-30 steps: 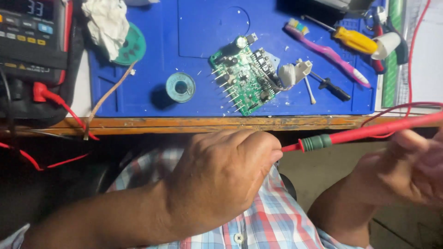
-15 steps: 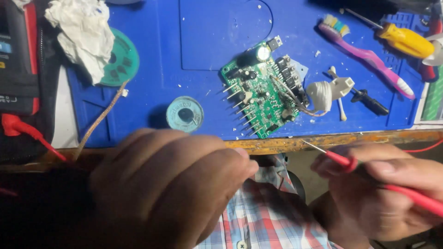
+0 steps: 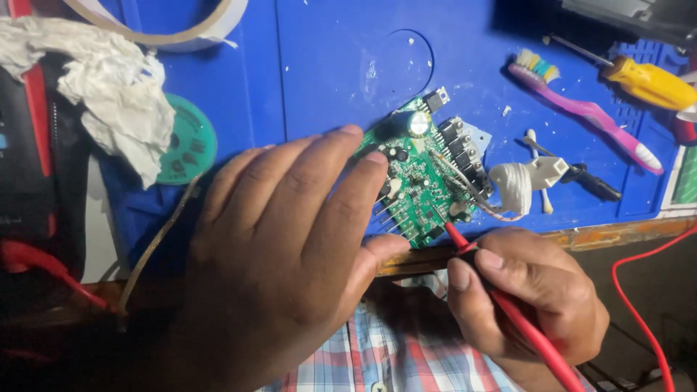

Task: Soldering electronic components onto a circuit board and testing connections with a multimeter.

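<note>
A green circuit board (image 3: 425, 178) lies tilted on the blue work mat (image 3: 327, 65), with a capacitor, black components and a white wire bundle at its right side. My left hand (image 3: 283, 247) rests flat on the mat, fingers apart, its fingertips touching the board's left edge. My right hand (image 3: 526, 297) grips a red multimeter probe (image 3: 501, 297) like a pen, and the metal tip touches the board's lower right part. The probe's red lead runs off at the lower right.
A crumpled white cloth (image 3: 109, 87) and a green round disc (image 3: 189, 145) lie at the left, beside a dark multimeter (image 3: 29, 181). A pink toothbrush (image 3: 588, 112), a yellow-handled screwdriver (image 3: 646, 83) and a small black tool (image 3: 592, 181) lie at the right. The wooden table edge (image 3: 617, 232) runs below the mat.
Both hands moved up from below the table edge onto the mat. The left hand opened and reached the board. The right hand brought the probe tip onto the board.
</note>
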